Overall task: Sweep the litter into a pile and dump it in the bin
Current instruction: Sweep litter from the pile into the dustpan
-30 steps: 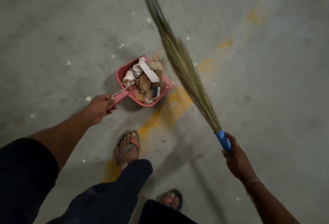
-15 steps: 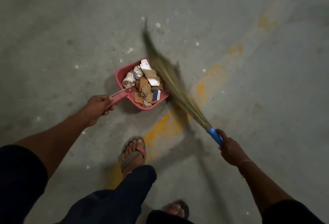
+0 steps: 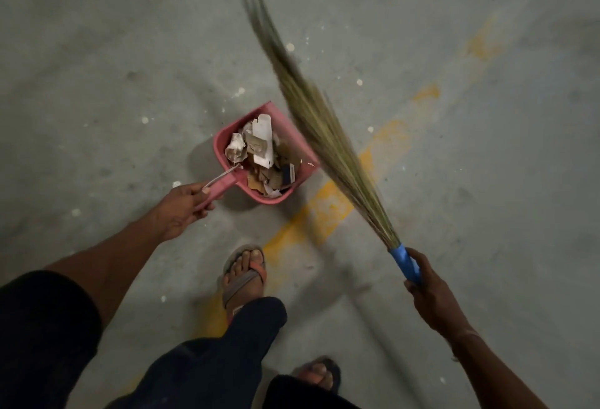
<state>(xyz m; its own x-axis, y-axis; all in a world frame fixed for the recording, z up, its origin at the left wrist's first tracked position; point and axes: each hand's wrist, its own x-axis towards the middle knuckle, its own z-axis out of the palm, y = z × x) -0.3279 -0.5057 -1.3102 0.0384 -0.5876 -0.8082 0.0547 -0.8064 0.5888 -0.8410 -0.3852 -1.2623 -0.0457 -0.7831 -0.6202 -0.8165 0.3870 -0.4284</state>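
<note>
Left hand (image 3: pixel 181 207): wrapped round pink dustpan (image 3: pixel 285 136) handle; hold it level, litter (image 3: pixel 259 155) piled high.
Right hand (image 3: pixel 428 298): clenching grass broom (image 3: pixel 324 129); keep bristles off the pan.

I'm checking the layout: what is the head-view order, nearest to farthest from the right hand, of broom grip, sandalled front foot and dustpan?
1. Blue broom grip, held in the right hand.
2. Sandalled front foot, to its left.
3. Pink dustpan, farther left and ahead.
</note>
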